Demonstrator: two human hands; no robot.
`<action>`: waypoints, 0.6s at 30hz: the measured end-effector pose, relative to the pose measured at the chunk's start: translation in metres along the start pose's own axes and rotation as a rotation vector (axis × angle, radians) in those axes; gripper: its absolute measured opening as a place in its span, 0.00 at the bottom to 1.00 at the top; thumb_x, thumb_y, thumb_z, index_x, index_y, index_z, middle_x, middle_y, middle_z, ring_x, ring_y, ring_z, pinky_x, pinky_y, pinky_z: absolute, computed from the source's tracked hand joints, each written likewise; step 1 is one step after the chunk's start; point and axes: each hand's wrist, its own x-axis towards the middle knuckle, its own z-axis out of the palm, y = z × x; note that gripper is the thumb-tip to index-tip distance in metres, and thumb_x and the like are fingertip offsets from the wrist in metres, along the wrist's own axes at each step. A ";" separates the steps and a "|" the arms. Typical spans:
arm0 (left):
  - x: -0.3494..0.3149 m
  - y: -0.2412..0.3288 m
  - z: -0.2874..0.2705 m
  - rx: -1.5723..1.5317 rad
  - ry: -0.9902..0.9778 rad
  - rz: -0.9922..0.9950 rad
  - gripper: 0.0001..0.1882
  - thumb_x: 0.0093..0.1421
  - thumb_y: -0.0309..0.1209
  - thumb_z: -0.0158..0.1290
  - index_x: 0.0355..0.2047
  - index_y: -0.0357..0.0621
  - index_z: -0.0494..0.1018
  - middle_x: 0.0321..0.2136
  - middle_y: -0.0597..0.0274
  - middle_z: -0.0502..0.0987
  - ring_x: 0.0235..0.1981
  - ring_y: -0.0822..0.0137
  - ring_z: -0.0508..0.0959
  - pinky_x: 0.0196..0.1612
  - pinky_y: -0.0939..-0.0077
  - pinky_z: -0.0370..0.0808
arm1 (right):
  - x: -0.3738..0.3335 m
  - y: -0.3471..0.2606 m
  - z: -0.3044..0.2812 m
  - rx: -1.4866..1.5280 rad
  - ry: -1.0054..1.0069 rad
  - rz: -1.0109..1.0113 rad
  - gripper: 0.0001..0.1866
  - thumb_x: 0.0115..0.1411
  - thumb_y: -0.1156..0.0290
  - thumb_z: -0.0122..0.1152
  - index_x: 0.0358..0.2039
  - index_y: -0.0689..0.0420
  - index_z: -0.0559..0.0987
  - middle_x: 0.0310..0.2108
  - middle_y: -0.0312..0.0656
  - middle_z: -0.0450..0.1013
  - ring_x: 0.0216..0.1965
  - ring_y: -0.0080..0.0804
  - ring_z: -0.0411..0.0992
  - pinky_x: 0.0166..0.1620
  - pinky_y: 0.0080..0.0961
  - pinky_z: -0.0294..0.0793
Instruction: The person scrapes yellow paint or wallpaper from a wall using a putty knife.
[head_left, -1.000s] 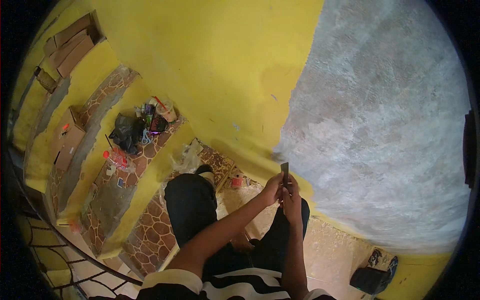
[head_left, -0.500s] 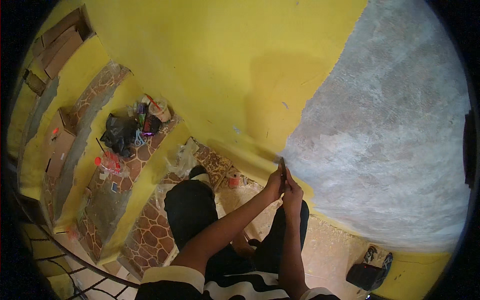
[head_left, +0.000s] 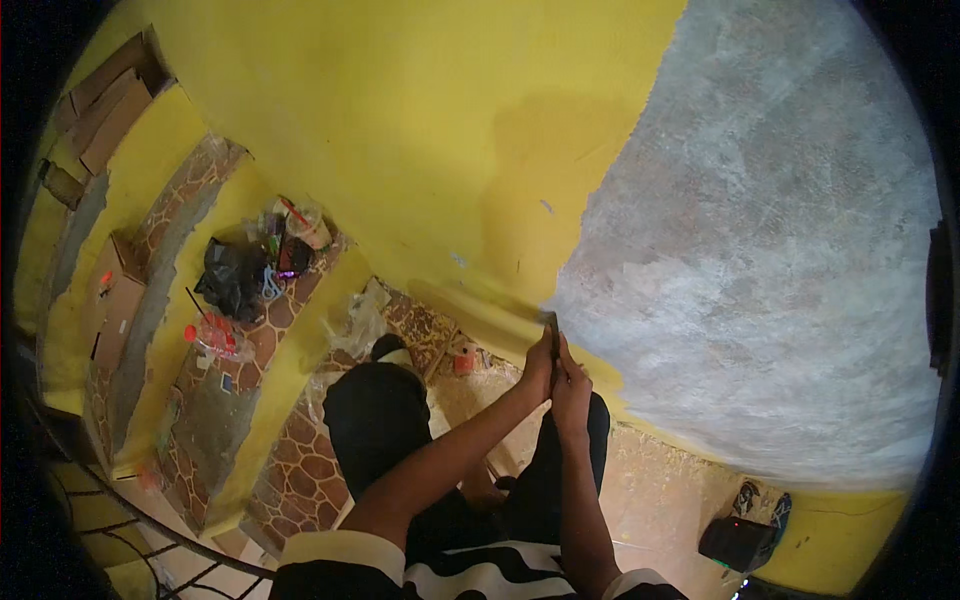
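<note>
where both hands [head_left: 558,370] meet, paint roller [head_left: 500,312] above

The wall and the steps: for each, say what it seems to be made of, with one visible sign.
Wall: likely plaster under matte yellow paint; the bare patch looks rough, mottled grey, perhaps cement render. Steps: probably stone or stone-pattern tile, irregular brown pieces with pale joints.

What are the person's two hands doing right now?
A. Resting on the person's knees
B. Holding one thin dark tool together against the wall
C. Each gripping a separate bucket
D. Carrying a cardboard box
B: the left hand and right hand are clasped together around a thin dark tool, whose tip meets the wall where yellow paint borders bare grey plaster.
</note>
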 end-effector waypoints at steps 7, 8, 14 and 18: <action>-0.008 0.023 0.018 0.122 0.071 -0.072 0.23 0.63 0.50 0.38 0.47 0.45 0.64 0.33 0.64 0.67 0.33 0.67 0.68 0.39 0.68 0.71 | 0.003 0.005 -0.005 -0.131 -0.008 -0.155 0.29 0.54 0.83 0.42 0.56 0.45 0.65 0.21 0.57 0.66 0.21 0.48 0.66 0.50 0.36 0.64; -0.002 0.014 0.006 0.037 0.042 -0.075 0.24 0.62 0.51 0.40 0.46 0.43 0.64 0.30 0.64 0.66 0.32 0.67 0.68 0.38 0.67 0.72 | 0.000 0.009 -0.004 -0.098 -0.020 -0.101 0.29 0.55 0.83 0.41 0.56 0.45 0.65 0.21 0.57 0.66 0.21 0.48 0.67 0.52 0.37 0.62; -0.002 0.019 0.002 0.018 0.013 -0.093 0.22 0.61 0.51 0.41 0.44 0.48 0.65 0.31 0.63 0.65 0.33 0.67 0.67 0.40 0.65 0.72 | 0.002 -0.003 -0.008 -0.172 -0.108 -0.084 0.24 0.58 0.80 0.43 0.56 0.49 0.65 0.34 0.57 0.72 0.36 0.43 0.74 0.44 0.29 0.69; -0.006 0.018 0.008 -0.014 0.048 0.035 0.22 0.62 0.51 0.39 0.43 0.47 0.65 0.32 0.63 0.65 0.33 0.68 0.67 0.39 0.69 0.71 | 0.004 -0.008 0.002 -0.082 -0.019 -0.088 0.26 0.57 0.81 0.41 0.56 0.46 0.64 0.30 0.57 0.70 0.33 0.49 0.71 0.54 0.40 0.60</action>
